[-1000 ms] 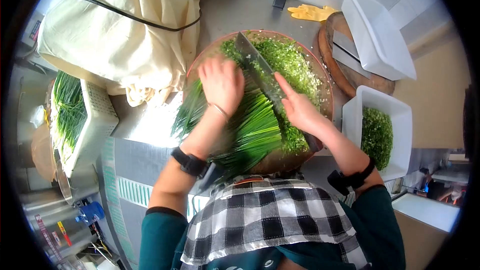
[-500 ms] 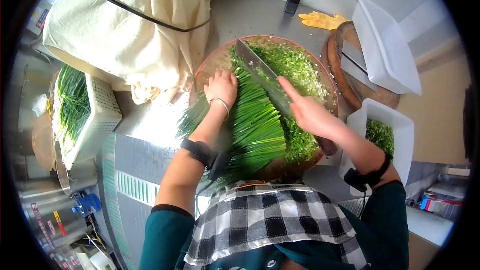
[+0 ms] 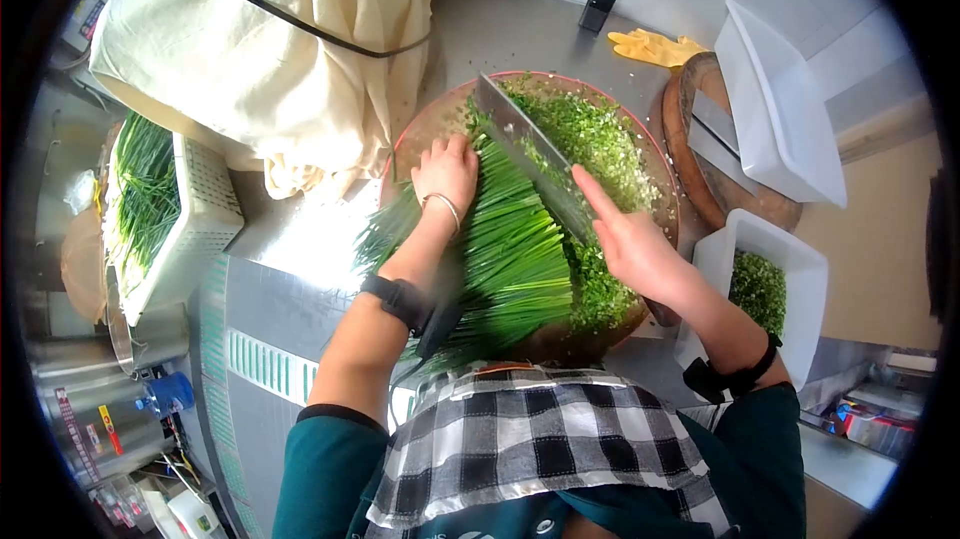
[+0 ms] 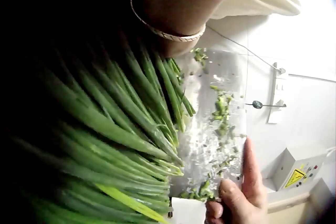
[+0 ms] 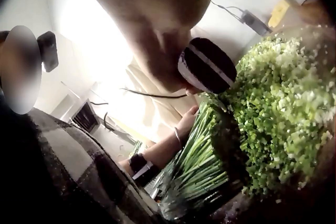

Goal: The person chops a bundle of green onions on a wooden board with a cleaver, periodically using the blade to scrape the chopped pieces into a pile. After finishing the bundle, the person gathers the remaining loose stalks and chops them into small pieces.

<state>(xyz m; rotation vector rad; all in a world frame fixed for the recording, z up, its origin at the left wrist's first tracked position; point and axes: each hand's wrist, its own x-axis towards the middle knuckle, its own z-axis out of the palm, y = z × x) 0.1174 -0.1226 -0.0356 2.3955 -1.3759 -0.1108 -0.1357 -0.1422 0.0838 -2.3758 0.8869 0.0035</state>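
In the head view my left hand (image 3: 445, 179) holds down the far part of a thick bundle of long green onions (image 3: 515, 239), its fingers bent over the stalks. My right hand (image 3: 645, 254) grips a broad cleaver (image 3: 520, 134) by its handle, the index finger stretched along the blade. That blade stands along the cut ends of the bundle, and green bits cling to it in the left wrist view. Chopped green onion (image 3: 600, 139) lies heaped right of the blade on a round cutting board (image 3: 432, 119). The right wrist view shows the cleaver's dark handle end (image 5: 210, 66).
A white tub (image 3: 810, 284) of chopped greens stands at the right. Behind it are another white tub (image 3: 775, 99), a round wooden board (image 3: 680, 119) and a yellow glove (image 3: 655, 47). Left are a cream cloth cover (image 3: 260, 49) and a basket (image 3: 205, 199) of whole green onions.
My left hand, blurred in motion a second ago, has settled on the green onions. The cleaver stays beside the cut ends, and the head view has shifted slightly.
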